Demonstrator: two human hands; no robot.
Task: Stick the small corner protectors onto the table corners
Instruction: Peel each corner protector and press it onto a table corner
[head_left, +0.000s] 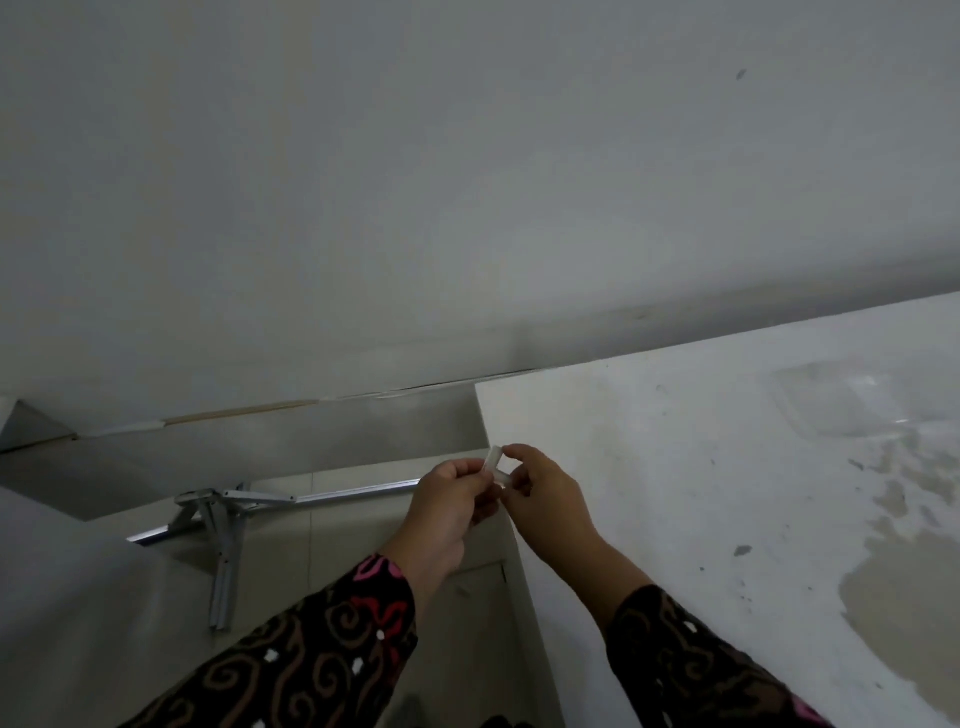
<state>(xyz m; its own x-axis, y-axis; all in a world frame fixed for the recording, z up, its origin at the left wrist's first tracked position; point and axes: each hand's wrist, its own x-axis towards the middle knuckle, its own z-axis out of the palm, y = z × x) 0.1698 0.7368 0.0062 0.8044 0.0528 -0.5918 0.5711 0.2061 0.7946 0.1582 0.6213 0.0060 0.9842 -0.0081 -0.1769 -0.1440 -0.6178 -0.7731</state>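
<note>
**Head view: two hands on one corner protector at the tabletop's edge**

Head camera shows us both hands meeting just below the centre of the frame. We see a small translucent corner protector (492, 460) held between them, off the surface and right against the left edge of the white, stained tabletop (675, 493), a little below its far corner. The left hand (447, 512) has its fingers curled round the lower part of the piece. The right hand (548, 501) pinches the upper end with thumb and forefinger. Both wrists wear dark patterned sleeves (322, 654). We also make out a clear plastic bag (841, 408) lying on the tabletop at the right, and a folded metal frame (223, 525) on the floor at lower left.
</note>
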